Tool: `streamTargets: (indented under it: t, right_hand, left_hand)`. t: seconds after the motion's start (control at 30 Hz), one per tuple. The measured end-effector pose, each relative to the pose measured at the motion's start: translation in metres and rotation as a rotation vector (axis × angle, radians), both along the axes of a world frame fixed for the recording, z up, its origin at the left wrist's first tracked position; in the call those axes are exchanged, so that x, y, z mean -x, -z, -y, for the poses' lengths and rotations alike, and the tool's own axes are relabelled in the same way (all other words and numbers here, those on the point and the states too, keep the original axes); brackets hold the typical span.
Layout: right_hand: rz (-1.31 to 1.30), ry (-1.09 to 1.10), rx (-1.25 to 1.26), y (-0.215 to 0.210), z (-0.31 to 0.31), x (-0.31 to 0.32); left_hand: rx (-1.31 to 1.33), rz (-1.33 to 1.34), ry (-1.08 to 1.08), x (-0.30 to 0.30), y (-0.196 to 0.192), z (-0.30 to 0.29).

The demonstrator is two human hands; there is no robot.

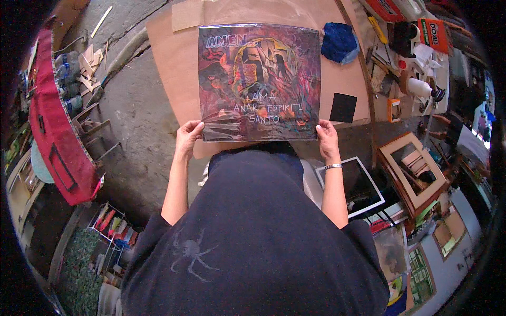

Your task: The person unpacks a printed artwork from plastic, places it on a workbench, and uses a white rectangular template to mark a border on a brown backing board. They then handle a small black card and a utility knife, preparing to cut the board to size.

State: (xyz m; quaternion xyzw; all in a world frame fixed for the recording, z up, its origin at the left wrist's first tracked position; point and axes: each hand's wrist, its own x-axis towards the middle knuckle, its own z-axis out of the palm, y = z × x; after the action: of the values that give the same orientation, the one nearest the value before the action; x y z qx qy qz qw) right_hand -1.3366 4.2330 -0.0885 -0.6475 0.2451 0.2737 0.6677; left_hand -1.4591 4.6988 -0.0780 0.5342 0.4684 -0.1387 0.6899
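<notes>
A square, colourful printed picture (263, 79) in reds, purples and blacks, with pale lettering, is held in front of me inside a glossy clear plastic sleeve. My left hand (188, 136) pinches its lower left corner between thumb and fingers. At the lower right corner, my right hand (328, 138) grips the edge the same way; a silver band circles that wrist. Beneath and beyond the picture lies a large brown cardboard sheet (171, 79). On it, to the right, are a crumpled dark blue cloth (339, 43) and a small black square card (343, 107).
Farther right are a yellow cutter knife (378, 30), a white bottle (419, 87) and assorted clutter. A wooden frame (387, 152) and a white-edged frame (372, 176) stand beside my right arm. Wood scraps (89, 68) and a red covering (58, 131) are at left.
</notes>
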Motion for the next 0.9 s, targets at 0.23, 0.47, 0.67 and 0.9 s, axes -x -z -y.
streamTargets:
  t: [0.23, 0.47, 0.67, 0.9]
  right_hand:
    - [0.023, 0.058, 0.05, 0.023, -0.007, 0.007]
    - [0.023, 0.039, 0.087, 0.025, -0.005, 0.01]
    - [0.003, 0.098, 0.067, 0.031, -0.003, 0.015]
    - [-0.022, 0.09, 0.11, 0.003, -0.025, -0.008]
  left_hand:
    - [-0.085, -0.014, -0.031, 0.003, 0.01, 0.017]
    - [-0.13, 0.009, -0.029, 0.004, 0.014, 0.017]
    - [-0.104, -0.047, -0.038, 0.003, 0.016, 0.021]
    - [-0.031, 0.009, 0.095, 0.001, 0.011, 0.013]
